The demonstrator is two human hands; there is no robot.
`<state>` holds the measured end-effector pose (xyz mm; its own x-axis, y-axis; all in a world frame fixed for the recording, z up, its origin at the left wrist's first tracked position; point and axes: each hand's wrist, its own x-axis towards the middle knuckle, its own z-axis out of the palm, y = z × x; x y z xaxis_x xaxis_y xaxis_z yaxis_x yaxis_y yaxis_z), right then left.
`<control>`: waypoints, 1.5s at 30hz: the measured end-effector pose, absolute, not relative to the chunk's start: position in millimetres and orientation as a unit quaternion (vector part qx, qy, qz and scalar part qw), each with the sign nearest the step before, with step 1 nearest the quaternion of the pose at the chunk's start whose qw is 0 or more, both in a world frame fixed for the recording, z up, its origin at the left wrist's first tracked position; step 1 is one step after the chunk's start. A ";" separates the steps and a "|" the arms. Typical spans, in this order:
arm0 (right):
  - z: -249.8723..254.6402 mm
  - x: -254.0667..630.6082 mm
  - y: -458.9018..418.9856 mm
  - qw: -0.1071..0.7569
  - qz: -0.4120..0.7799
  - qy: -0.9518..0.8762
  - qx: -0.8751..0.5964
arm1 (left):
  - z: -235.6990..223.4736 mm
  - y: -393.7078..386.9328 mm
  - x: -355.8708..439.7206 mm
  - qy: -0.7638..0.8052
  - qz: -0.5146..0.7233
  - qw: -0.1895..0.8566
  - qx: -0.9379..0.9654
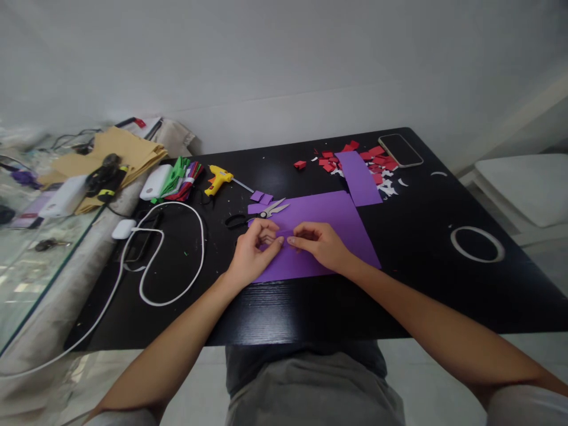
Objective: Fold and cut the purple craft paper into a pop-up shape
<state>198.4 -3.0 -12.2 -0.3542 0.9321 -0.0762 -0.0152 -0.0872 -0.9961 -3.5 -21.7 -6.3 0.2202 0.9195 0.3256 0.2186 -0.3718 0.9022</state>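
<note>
My left hand [260, 248] and my right hand [320, 244] meet fingertip to fingertip above a large purple sheet [341, 222]. Both are closed in a pinch on a small piece of purple paper [286, 235], which is hard to make out against the sheet of the same colour. Just beyond my left hand lie scissors [261, 214] with black handles, their blades apart and resting partly on the sheet. Small purple paper pieces [261, 197] sit behind the scissors.
A yellow glue gun [217, 180] lies at the back left, near green and red bundles [180, 177]. A white cable [203, 236] loops at left. Red scraps [377, 160], a purple strip [360, 180] and a phone [400, 150] lie at back right; a white ring [477, 244] is at right.
</note>
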 end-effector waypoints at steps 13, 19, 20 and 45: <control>-14.8 196.4 -4.7 0.388 0.613 -0.548 -0.415 | -7.4 -21.0 -3.2 0.410 0.481 0.385 0.672; -11.9 194.9 -6.0 0.382 0.618 -0.551 -0.411 | -7.8 -21.3 -4.1 0.411 0.482 0.381 0.673; -11.3 195.0 -5.9 0.384 0.616 -0.551 -0.411 | -7.7 -21.2 -4.1 0.411 0.482 0.381 0.674; -11.1 197.4 -3.8 0.386 0.599 -0.566 -0.415 | -8.4 -20.5 -7.6 0.456 0.426 0.398 0.672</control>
